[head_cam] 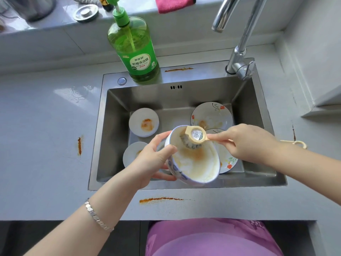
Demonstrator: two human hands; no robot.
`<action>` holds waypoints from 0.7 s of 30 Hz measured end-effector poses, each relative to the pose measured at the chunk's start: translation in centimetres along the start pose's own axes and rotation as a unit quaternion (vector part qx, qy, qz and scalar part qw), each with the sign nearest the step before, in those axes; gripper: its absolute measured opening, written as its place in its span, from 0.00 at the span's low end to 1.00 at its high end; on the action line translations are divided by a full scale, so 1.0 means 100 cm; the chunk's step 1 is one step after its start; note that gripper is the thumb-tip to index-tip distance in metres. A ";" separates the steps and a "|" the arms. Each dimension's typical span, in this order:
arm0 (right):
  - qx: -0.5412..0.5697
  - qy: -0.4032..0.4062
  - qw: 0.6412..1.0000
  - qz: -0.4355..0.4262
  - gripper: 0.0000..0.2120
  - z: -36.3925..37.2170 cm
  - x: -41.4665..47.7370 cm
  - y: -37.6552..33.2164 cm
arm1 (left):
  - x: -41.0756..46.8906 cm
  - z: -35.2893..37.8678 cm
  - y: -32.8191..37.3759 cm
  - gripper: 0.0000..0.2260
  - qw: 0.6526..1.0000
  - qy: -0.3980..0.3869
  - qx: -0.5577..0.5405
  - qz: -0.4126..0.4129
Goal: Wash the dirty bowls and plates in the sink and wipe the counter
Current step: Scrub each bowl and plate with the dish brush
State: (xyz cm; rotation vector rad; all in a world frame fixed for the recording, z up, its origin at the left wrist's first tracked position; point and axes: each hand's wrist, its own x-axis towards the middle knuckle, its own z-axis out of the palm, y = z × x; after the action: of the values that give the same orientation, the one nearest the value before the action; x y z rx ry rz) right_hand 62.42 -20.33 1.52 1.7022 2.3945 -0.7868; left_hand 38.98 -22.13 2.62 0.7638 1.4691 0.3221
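Scrubbing is the step in hand. The left hand (156,157) holds a blue-patterned bowl (195,165) tilted above the front of the sink (184,97). Its fingers (167,150) are curled round the rim, with the thumb inside and the others under the outer wall. The right hand (247,143) pinches the cream handle of a round brush (194,138), fingers (219,137) clenched on it near the head. The bristles press against the bowl's inner wall near the far rim.

Orange-brown smears cover much of the bowl's inside, so the scrubbing looks far from finished. On the sink floor lie two small white saucers (144,122) at the left, each with an orange stain. Two flowered plates (212,112) lie at the right, the nearer one partly hidden by the bowl and hand. A green detergent bottle (134,48) stands on the sink's back ledge, and the tap (238,52) shows no water at its spout. Orange streaks mark the desk (46,145) in front of the sink and to its left.

The task appears to be in its early part. The next move calls for sweeping the brush round the whole inside while the left hand turns the bowl. A rinse would follow, which needs the tap opened. A soapy bowl could slip, so a firm grip matters.
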 end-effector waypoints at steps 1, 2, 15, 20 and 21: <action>0.002 -0.010 1.000 0.004 0.19 0.004 -0.004 0.003 | 0.001 -0.002 0.001 0.19 1.000 0.005 -0.009 0.002; 0.008 -0.022 1.000 0.008 0.19 0.007 -0.008 0.006 | 0.001 -0.005 0.002 0.19 1.000 0.010 -0.017 0.005; 0.306 0.014 0.944 0.122 0.14 0.018 -0.015 -0.006 | -0.001 0.004 -0.003 0.21 0.994 0.062 -0.067 0.056; 0.505 0.011 0.844 0.183 0.15 0.009 0.000 -0.045 | -0.002 0.018 -0.018 0.24 0.991 0.027 -0.088 0.095; 0.534 -0.006 0.826 0.179 0.14 0.007 -0.001 -0.053 | -0.001 0.019 -0.020 0.23 0.990 0.025 -0.098 0.101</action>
State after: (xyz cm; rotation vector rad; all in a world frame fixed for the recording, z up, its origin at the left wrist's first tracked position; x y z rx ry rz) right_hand 57.49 -22.01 2.76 2.2835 1.4950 -2.2807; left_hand 40.33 -24.16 1.33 0.7508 1.3845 0.6354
